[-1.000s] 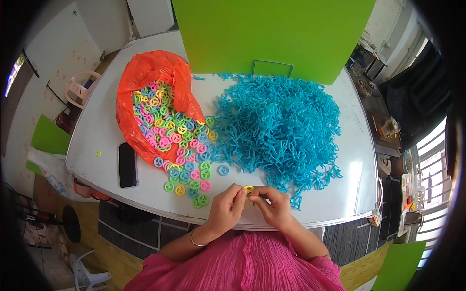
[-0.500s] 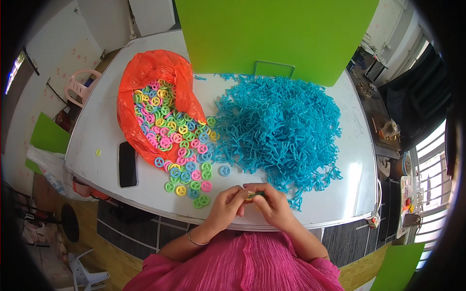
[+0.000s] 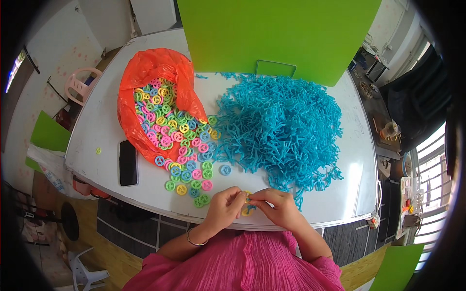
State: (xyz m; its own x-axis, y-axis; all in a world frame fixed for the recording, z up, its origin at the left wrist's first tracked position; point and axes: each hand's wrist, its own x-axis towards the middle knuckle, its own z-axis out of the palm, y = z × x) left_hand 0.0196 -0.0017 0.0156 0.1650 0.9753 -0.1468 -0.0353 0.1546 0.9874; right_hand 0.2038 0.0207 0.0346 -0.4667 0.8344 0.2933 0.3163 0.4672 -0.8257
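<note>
My left hand (image 3: 227, 207) and my right hand (image 3: 279, 208) meet at the table's near edge, both with pinched fingers. Between the fingertips is a yellow plastic wheel (image 3: 246, 212) with a bit of blue plastic against it; more yellow shows just above, partly hidden by the fingers. The left fingers hold the yellow part, the right ones the small blue piece (image 3: 251, 206). Just beyond the right hand rises a big heap of thin, forked blue plastic pieces (image 3: 286, 126). To the left, small spoked wheels (image 3: 195, 173) in pink, green, yellow and blue spill from an orange-red plastic bag (image 3: 130, 116).
A black phone (image 3: 128, 163) lies left of the wheels on the white table (image 3: 92, 131). One green ring (image 3: 98, 151) sits alone near the left edge. Behind the blue heap stands a bright green board (image 3: 276, 34) with a metal wire stand (image 3: 275, 62) at its foot.
The yellow wheel, earlier mostly hidden in my fingers, now shows below the fingertips with blue plastic against it. My right hand has shifted slightly right, its fingers now pointing left.
</note>
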